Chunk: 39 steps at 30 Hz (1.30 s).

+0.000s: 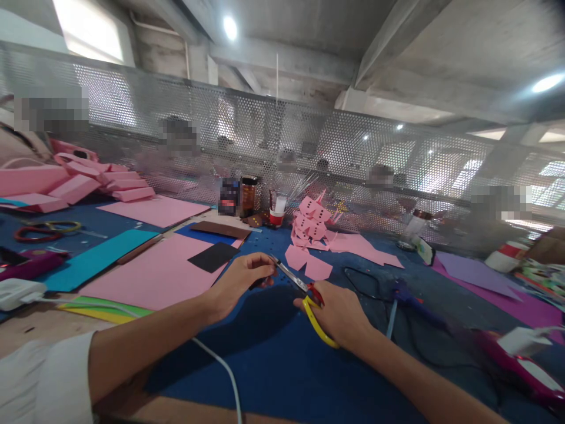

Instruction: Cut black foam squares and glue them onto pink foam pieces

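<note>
With the scissors' pivot as the centre of the clock, the right hand [342, 309] is at four o'clock, its fingers curled round the handles of the scissors [301, 285], blades aimed toward ten. They should feel rigid and fairly light, smooth along the metal; the yellow-and-red loops are the place to grip, well back from the tips. At nine o'clock the left hand [247, 274] pinches a small dark piece [257, 283] (mostly hidden by the fingers, so I cannot tell its shape, nor whether the blades have met it). If it is paper, it would be very light and easily creased, best held at an edge.

At three o'clock a blue glue gun [412, 303] lies on the blue tabletop [265, 377], a likely snag for the right wrist. Between nine and ten is a black sheet [213, 257] on pink paper. Around one, flat pink cutouts [318, 270] lie close beyond the blades; behind them, at twelve, a folded pink paper model [309, 221] looks delicate and easily knocked. Farther off, toward eleven, stand a red-and-white cup [276, 219] and a brown jar [249, 197], backed by a perforated screen [256, 126].
</note>
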{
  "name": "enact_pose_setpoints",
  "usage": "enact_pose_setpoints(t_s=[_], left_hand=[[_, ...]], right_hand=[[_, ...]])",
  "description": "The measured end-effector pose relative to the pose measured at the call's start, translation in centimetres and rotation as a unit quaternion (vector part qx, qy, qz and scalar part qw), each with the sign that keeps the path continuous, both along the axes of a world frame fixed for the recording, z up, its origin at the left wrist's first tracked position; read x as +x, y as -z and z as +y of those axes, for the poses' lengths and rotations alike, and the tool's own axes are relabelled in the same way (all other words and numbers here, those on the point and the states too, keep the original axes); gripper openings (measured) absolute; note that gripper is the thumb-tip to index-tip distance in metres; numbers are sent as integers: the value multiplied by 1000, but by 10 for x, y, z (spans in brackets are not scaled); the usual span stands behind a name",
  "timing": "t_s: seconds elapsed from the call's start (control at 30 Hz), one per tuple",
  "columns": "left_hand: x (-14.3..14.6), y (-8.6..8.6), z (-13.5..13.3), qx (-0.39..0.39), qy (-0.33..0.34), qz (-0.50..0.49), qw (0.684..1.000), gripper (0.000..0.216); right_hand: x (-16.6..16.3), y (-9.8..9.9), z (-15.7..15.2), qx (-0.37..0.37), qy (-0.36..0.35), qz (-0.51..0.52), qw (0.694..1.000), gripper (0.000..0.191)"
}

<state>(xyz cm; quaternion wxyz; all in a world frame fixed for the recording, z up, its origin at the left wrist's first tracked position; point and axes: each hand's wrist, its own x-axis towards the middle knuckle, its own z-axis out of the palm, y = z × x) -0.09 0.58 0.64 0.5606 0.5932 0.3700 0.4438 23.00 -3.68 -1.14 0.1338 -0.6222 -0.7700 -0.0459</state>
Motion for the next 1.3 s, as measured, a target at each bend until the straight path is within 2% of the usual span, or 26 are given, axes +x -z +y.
enact_pose_setpoints(t_s=[0.73, 0.97, 1.3], left_hand=[[0, 4, 3, -23, -3, -6, 1000, 15], [0, 3, 5, -43, -17, -16, 999, 20], [0, 2, 4, -41, -11, -33, 999, 16]], right_hand=[[0, 1, 2, -4, 3, -1, 1000, 43], [0, -2, 1, 17, 1, 2, 1000, 47], [-1, -3, -2, 11, 5, 18, 1000, 45]])
